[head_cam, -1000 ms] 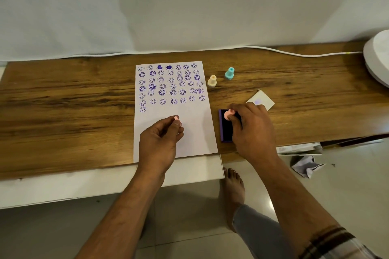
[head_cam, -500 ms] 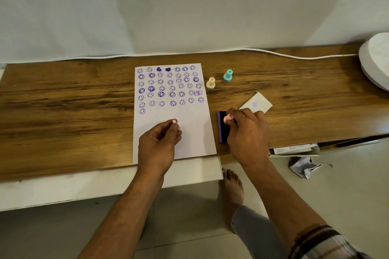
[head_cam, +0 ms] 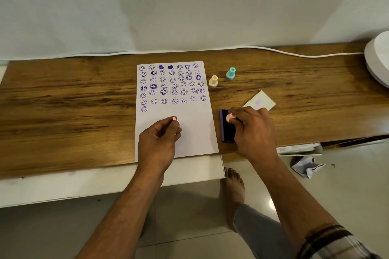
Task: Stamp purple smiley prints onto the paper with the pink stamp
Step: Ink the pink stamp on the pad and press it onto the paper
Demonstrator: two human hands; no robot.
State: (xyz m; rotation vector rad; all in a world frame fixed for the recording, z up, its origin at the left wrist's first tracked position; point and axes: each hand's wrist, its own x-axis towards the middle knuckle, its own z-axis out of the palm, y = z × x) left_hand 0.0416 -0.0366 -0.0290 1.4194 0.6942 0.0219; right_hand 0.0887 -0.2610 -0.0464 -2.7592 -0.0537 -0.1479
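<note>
Right hand point(head_cam: 253, 130) pinching pink stamp point(head_cam: 229, 118) onto purple ink pad point(head_cam: 227, 126), re-inking. Left hand point(head_cam: 160, 139) gripping small pink piece point(head_cam: 174, 118), possibly a cap, steadying paper point(head_cam: 197, 132). Seven rows printed; lower half remaining blank.

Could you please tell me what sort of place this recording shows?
Probably a home, not a workshop: a low wood-grain plank table draped behind with white cloth, a glossy tiled floor, and a bare foot beneath. A crumpled paper scrap lies on the tiles.
</note>
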